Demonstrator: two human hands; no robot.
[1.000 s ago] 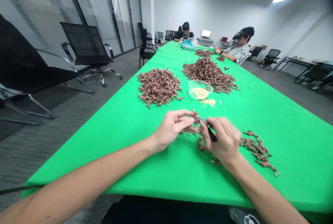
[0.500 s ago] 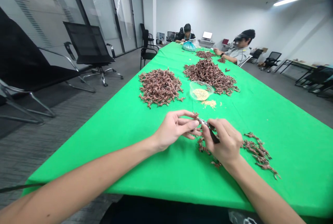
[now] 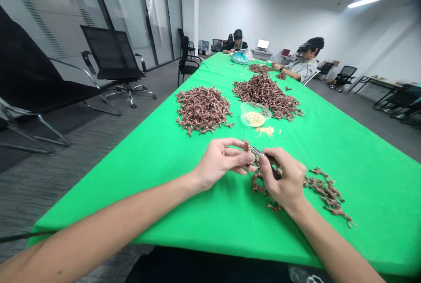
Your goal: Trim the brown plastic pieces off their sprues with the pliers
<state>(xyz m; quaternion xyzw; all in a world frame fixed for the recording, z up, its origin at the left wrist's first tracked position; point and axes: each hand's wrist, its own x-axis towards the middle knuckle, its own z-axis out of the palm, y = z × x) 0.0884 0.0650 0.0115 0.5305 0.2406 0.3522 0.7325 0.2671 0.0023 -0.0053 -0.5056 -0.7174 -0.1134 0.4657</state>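
The person is wearing dark clothing (image 3: 204, 265) at the lap. The left forearm (image 3: 108, 217), right forearm (image 3: 332, 243), left hand (image 3: 223, 159) and right hand (image 3: 283, 182) are showing bare, and a thin dark cable (image 3: 23, 237) is running beside the left forearm.

left hand (image 3: 222, 159): 1, at 6 o'clock
right hand (image 3: 283, 182): 1, at 6 o'clock
small pliers (image 3: 272, 161): 1 pair, in the right hand
brown sprig (image 3: 246, 146): 1, pinched in the left hand
big brown heaps (image 3: 202, 110): 2, around 12 o'clock
clear bowl (image 3: 255, 114): 1, at 12 o'clock
seated people (image 3: 304, 61): 2, around 1 o'clock
laptop (image 3: 263, 44): 1, at 12 o'clock
blue bag (image 3: 239, 58): 1, at 12 o'clock
ceiling lights (image 3: 367, 0): 2, at 12 and 1 o'clock
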